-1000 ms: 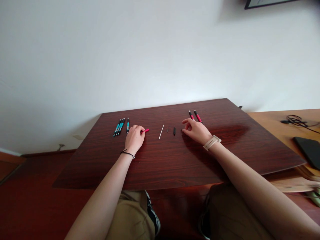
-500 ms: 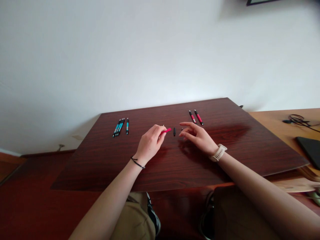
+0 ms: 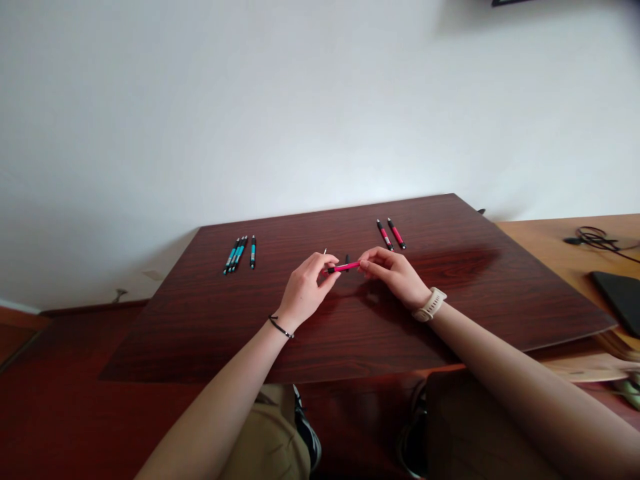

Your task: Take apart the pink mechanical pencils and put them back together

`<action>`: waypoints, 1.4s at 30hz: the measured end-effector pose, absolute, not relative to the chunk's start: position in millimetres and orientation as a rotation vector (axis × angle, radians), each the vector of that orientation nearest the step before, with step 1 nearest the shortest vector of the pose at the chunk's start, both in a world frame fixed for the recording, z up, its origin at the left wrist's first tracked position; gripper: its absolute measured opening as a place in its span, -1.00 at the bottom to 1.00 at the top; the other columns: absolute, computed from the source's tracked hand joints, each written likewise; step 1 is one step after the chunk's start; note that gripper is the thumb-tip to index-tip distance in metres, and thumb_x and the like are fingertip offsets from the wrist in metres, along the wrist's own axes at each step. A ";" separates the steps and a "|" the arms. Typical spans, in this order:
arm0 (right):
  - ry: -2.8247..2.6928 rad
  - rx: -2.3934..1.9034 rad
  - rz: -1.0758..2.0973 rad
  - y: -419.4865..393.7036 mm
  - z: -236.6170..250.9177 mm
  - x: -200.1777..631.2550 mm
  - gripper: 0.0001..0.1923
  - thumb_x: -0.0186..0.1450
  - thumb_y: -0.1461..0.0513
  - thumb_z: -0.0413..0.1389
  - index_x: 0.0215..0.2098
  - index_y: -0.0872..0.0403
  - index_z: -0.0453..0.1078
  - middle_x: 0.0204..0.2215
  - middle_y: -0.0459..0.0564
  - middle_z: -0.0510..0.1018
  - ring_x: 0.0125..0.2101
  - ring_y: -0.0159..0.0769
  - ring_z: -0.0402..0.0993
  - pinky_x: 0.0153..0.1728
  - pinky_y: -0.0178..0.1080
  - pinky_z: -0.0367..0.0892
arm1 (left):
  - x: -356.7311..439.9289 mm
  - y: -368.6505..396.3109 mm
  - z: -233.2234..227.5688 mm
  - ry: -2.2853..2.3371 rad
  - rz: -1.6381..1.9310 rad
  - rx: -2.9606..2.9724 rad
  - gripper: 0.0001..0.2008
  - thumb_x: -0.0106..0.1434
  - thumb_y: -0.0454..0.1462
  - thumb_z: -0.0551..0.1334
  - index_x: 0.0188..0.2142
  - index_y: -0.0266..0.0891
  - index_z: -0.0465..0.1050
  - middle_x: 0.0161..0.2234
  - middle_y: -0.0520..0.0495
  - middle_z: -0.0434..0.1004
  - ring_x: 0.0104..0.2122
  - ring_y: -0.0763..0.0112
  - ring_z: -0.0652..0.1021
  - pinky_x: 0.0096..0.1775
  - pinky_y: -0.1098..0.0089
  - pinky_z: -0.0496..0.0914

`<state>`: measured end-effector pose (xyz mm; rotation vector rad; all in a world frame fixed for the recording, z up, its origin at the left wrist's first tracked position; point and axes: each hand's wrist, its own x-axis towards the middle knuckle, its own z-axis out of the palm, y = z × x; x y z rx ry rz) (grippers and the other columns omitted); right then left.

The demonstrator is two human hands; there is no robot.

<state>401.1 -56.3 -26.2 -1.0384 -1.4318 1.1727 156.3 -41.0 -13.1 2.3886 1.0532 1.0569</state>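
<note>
Over the middle of the dark wooden board (image 3: 350,333), my left hand (image 3: 305,290) and my right hand (image 3: 395,273) pinch the two ends of a short pink pen barrel (image 3: 345,267). It hangs level, just above the wood. A thin white refill tip (image 3: 325,251) pokes out behind my left fingers, and a small black pen part (image 3: 347,259) lies just behind the barrel. Several teal pens (image 3: 239,253) lie in a row at the far left. Two pink pens (image 3: 391,234) lie side by side at the far right.
The board rests on a light wooden desk (image 3: 555,253) that extends to the right. On the desk lie a coiled black cable (image 3: 595,239) and a dark flat device (image 3: 620,293). A white wall stands behind. My knees show below the near edge.
My left hand carried the pink barrel from the left side to the middle of the board. My right hand lifted off the wood and closed on the barrel's other end.
</note>
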 end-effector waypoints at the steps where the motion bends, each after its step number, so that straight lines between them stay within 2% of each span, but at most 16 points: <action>1: -1.395 -1.045 1.169 -55.9 -26.8 402.4 -0.63 0.36 -0.07 0.29 -0.15 0.04 0.48 -0.27 -0.01 0.66 -0.30 -0.29 0.53 -0.22 -0.24 0.43 | 155.1 -39.3 -13.1 1.078 1.080 2.353 -0.88 0.48 -0.26 0.27 -0.01 -0.11 0.48 -0.11 -0.06 0.61 -0.18 0.33 0.62 -0.15 0.31 0.54; 4: -1.320 -1.059 1.170 -55.3 -28.4 405.5 -0.63 0.36 -0.07 0.30 -0.14 0.04 0.46 -0.29 -0.02 0.67 -0.34 -0.30 0.51 -0.26 -0.24 0.40 | 152.8 -34.9 -13.8 1.110 1.133 2.267 -0.92 0.49 -0.26 0.25 -0.07 -0.13 0.52 -0.13 -0.05 0.63 -0.22 0.35 0.62 -0.20 0.33 0.52; 13: -1.287 -1.000 1.203 -54.4 -28.5 403.5 -0.61 0.32 -0.07 0.35 -0.18 0.05 0.49 -0.30 0.00 0.68 -0.36 -0.32 0.48 -0.28 -0.24 0.37 | 153.7 -32.3 -16.4 1.168 1.177 2.107 -0.86 0.50 -0.19 0.25 -0.12 -0.16 0.55 -0.15 -0.06 0.67 -0.27 0.36 0.61 -0.24 0.35 0.46; 26: -1.302 -0.985 1.173 -50.3 -30.2 402.1 -0.57 0.26 -0.10 0.41 -0.19 0.05 0.53 -0.27 0.06 0.74 -0.29 -0.25 0.59 -0.24 -0.21 0.47 | 155.1 -27.7 -20.3 1.075 1.215 1.710 -0.79 0.39 -0.12 0.34 -0.17 -0.23 0.56 -0.27 -0.08 0.65 -0.27 0.33 0.63 -0.14 0.33 0.50; 31: -1.333 -0.962 1.150 -50.1 -32.8 402.2 -0.57 0.23 -0.06 0.44 -0.16 0.04 0.54 -0.22 0.07 0.75 -0.27 -0.21 0.64 -0.24 -0.19 0.51 | 156.7 -27.7 -17.3 1.093 1.207 1.708 -0.62 0.50 -0.03 0.20 -0.35 -0.23 0.50 -0.39 -0.06 0.58 -0.37 0.38 0.56 -0.23 0.36 0.46; 36: -1.315 -0.994 1.130 -48.8 -34.7 403.6 -0.59 0.23 -0.05 0.45 -0.16 0.03 0.55 -0.24 0.05 0.74 -0.31 -0.23 0.63 -0.27 -0.19 0.51 | 152.8 -26.8 -17.0 1.123 1.248 1.705 -0.62 0.51 -0.05 0.19 -0.39 -0.22 0.45 -0.40 -0.05 0.56 -0.37 0.39 0.55 -0.24 0.37 0.46; 38: -1.296 -0.997 1.132 -48.1 -35.4 404.5 -0.59 0.23 -0.05 0.45 -0.16 0.03 0.55 -0.24 0.05 0.75 -0.30 -0.23 0.64 -0.27 -0.20 0.51 | 150.4 -25.7 -19.0 1.124 1.276 1.659 -0.67 0.50 -0.07 0.21 -0.33 -0.22 0.47 -0.38 -0.05 0.57 -0.36 0.39 0.56 -0.24 0.38 0.47; 40: -1.283 -0.997 1.136 -47.7 -35.8 405.3 -0.60 0.23 -0.04 0.45 -0.17 0.03 0.55 -0.23 0.05 0.75 -0.29 -0.22 0.65 -0.26 -0.20 0.52 | 148.7 -24.4 -21.2 1.078 1.284 1.628 -0.78 0.45 -0.10 0.28 -0.18 -0.21 0.52 -0.30 -0.06 0.61 -0.30 0.36 0.61 -0.20 0.36 0.49; 42: -1.279 -0.999 1.140 -47.7 -36.0 405.6 -0.60 0.23 -0.04 0.45 -0.17 0.03 0.54 -0.24 0.05 0.75 -0.28 -0.22 0.65 -0.26 -0.20 0.52 | 148.0 -23.1 -22.7 1.023 1.282 1.648 -0.77 0.40 -0.15 0.35 -0.04 -0.19 0.53 -0.18 -0.09 0.66 -0.18 0.32 0.64 -0.11 0.33 0.51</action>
